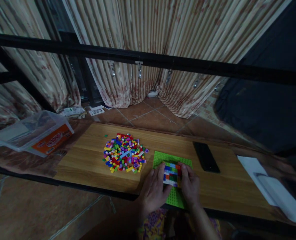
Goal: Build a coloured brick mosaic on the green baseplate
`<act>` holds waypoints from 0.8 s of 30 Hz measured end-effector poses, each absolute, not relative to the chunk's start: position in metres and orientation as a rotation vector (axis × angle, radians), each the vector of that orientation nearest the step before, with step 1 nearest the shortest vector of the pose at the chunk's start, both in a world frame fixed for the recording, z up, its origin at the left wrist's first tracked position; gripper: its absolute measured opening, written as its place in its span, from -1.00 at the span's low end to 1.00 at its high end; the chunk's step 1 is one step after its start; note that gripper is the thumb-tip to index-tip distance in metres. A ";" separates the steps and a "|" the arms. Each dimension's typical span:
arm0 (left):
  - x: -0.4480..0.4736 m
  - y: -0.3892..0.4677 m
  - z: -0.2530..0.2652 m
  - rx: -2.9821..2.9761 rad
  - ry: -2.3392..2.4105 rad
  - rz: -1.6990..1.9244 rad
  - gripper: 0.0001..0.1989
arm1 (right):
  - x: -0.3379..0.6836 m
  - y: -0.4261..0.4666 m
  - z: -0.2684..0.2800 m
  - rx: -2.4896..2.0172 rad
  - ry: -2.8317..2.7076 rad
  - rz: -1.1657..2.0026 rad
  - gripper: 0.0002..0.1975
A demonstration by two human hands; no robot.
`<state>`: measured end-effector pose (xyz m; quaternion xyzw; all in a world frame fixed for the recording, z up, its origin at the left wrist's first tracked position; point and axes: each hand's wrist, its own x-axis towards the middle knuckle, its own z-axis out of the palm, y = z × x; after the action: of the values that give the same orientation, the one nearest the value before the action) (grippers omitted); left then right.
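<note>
The striped curtains (143,30) form the largest item, hanging across the background above a floor (38,206) of brown tiles. The table (83,163) spans the foreground; its middle is light wood-grain, its left part darker and reddish-brown. A black bar (100,51) crosses in front of the curtains.

At the table's left part stands a clear plastic box (35,150), bearing an orange label (54,140); the lettering is not legible. A green studded baseplate (175,198) lies right of the table's middle, partly covered by the hands. To its left, well clear of the box, is a loose pile of multicoloured bricks (124,153). At the far right, a white object (285,196) lies beside a flat white sheet (250,173).

The left hand (154,188) is closed against the left side of a brick block (171,175), thumb at the near edge. The right hand (191,183) has its fingers bent and pressed to the right side of the same block. The block, multicoloured with a whitish row nearest the person, is thus held between both hands over the baseplate; whether it touches the studs cannot be determined.

A flat black device (206,156) lies on the table just right of the baseplate. A printed card (96,110) lies beyond the table's far edge. Among the smallest items, a purple piece (146,150) lies at the pile's right edge and a single green brick (106,135) lies apart at its upper left.
</note>
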<state>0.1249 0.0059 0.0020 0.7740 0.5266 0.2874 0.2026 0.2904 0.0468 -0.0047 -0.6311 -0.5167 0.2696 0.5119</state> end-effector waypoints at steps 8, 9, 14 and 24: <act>0.120 0.009 -0.005 2.131 1.410 0.837 -0.23 | 0.291 0.048 -0.009 -1.418 -1.210 0.662 -0.69; 0.119 0.009 -0.005 2.140 1.397 0.826 -0.25 | 0.291 0.048 -0.009 -1.410 -1.209 0.669 -0.69; 0.118 0.010 -0.003 2.158 1.381 0.807 -0.28 | 0.292 0.047 -0.009 -1.383 -1.199 0.693 -0.69; 0.117 0.009 0.005 2.164 1.345 0.810 -0.30 | 0.294 0.046 -0.011 -1.375 -1.127 0.736 -0.69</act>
<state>0.1170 0.0092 0.0050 0.7873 0.4895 0.2947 0.2316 0.2939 0.0455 -0.0113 -0.5863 -0.4805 0.3139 0.5717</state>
